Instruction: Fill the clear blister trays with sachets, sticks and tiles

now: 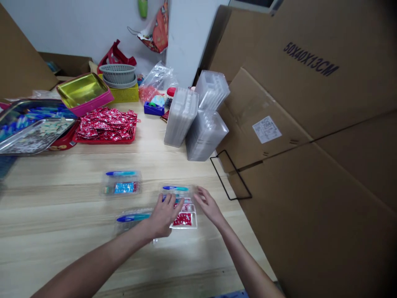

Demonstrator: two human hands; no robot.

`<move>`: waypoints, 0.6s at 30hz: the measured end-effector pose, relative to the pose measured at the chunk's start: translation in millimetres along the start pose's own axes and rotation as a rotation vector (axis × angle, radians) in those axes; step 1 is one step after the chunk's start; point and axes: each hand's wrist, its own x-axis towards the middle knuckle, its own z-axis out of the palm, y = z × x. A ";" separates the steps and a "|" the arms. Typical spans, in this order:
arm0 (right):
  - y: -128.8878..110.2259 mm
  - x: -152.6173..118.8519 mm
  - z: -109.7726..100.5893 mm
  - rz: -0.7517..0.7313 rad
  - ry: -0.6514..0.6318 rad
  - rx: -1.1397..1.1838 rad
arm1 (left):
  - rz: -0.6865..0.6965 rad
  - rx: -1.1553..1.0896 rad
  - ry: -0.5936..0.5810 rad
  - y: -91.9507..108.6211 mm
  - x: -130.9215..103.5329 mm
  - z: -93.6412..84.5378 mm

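My left hand (pixel 163 214) lies over a clear plastic tray (pixel 194 219) with a red packet (pixel 182 219), near the bench's (pixel 214 256) right edge; I can't tell whether it grips. My right hand (pixel 209 205), fingers parted, looks empty. I'm apparently arranging contents, which calls for light fingertips.

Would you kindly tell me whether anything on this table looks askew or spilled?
No obvious spill stands out, but the pink tin at the back left looks askew: its rim slants beside the heaped red packets.
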 end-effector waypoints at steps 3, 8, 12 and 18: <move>-9.0 9.9 0.2 -0.068 -0.004 -0.018 | -0.013 -0.012 0.030 -6.0 3.7 -15.2; -12.7 16.8 4.2 0.026 -0.021 0.101 | -0.013 -0.038 0.027 -26.8 27.5 -34.1; -7.9 8.9 10.3 0.135 -0.111 0.201 | -0.025 -0.077 -0.069 -40.4 41.7 -26.6; -5.0 -7.1 18.7 0.128 -0.098 0.300 | -0.075 -0.110 -0.066 -28.1 33.7 -13.9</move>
